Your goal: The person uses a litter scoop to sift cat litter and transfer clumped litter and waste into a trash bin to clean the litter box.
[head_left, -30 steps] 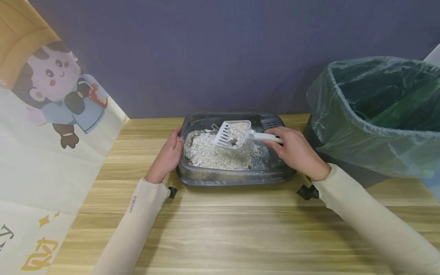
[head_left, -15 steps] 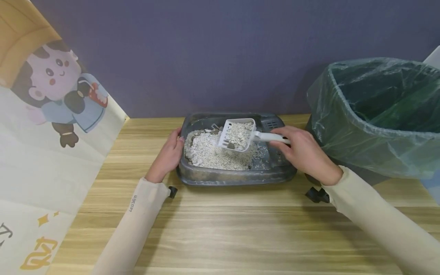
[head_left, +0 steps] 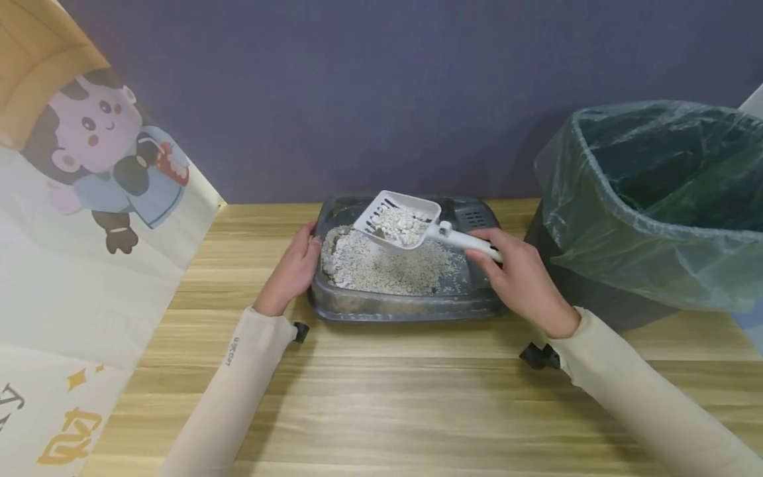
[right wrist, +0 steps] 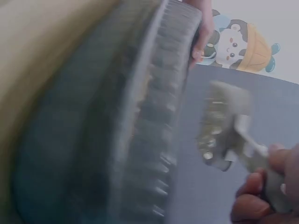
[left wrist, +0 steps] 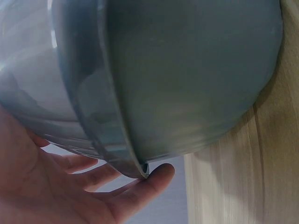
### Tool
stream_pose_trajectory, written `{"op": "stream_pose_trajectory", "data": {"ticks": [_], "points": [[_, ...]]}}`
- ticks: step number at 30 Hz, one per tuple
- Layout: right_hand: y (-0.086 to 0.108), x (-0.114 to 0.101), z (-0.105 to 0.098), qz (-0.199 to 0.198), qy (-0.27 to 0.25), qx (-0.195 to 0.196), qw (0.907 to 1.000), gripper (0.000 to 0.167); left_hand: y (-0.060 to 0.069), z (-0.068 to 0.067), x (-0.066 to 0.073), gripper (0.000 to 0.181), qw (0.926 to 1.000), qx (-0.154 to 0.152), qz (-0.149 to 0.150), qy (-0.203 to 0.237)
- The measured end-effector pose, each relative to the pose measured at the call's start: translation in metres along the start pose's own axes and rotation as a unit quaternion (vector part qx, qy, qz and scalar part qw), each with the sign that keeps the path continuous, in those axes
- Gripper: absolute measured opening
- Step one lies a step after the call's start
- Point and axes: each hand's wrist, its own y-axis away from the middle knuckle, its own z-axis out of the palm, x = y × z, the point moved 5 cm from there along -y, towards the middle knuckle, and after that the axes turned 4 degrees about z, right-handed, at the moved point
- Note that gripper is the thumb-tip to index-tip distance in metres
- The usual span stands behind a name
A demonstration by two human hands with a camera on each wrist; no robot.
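A grey litter box (head_left: 411, 308) sits on the wooden table, with pale granular litter (head_left: 381, 268) lying mostly in its left part. My left hand (head_left: 292, 271) grips the box's left rim; the left wrist view shows its fingers (left wrist: 140, 191) around the rim's edge. Above the litter, my right hand (head_left: 524, 278) holds a white slotted litter scoop (head_left: 461, 242) by its handle. Litter fills much of the scoop's pan, which points left and tilts up at its far side. In the right wrist view the scoop (right wrist: 229, 121) is blurred by motion.
Right of the box stands a dark grey trash bin (head_left: 602, 295) lined with a translucent green bag (head_left: 644, 258). A blue-purple wall (head_left: 381, 99) rises behind the table (head_left: 381, 404). A printed cartoon panel (head_left: 77, 278) borders the left side.
The scoop first shifted slightly right, then its pan swung left and up, with its handle now slanting down toward my right hand. Litter moved inside the pan. My left hand stays at the rim.
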Motion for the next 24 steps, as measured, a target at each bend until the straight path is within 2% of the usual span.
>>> {"op": "stream_pose_trajectory", "data": {"ticks": [8,16,24], "points": [[0.004,0.004,0.017,-0.033,-0.054,0.058,0.9963,0.024,0.000,0.000,0.000,0.051,1.0000,0.002,-0.003,-0.004],[-0.003,-0.002,0.021,-0.056,-0.064,0.062,0.9944,0.029,-0.001,0.000,-0.002,0.050,0.9999,0.008,-0.004,-0.006],[-0.008,-0.001,0.020,-0.052,-0.043,0.066,0.9955,0.034,0.000,0.000,-0.003,0.051,1.0000,0.005,-0.004,-0.005]]}}
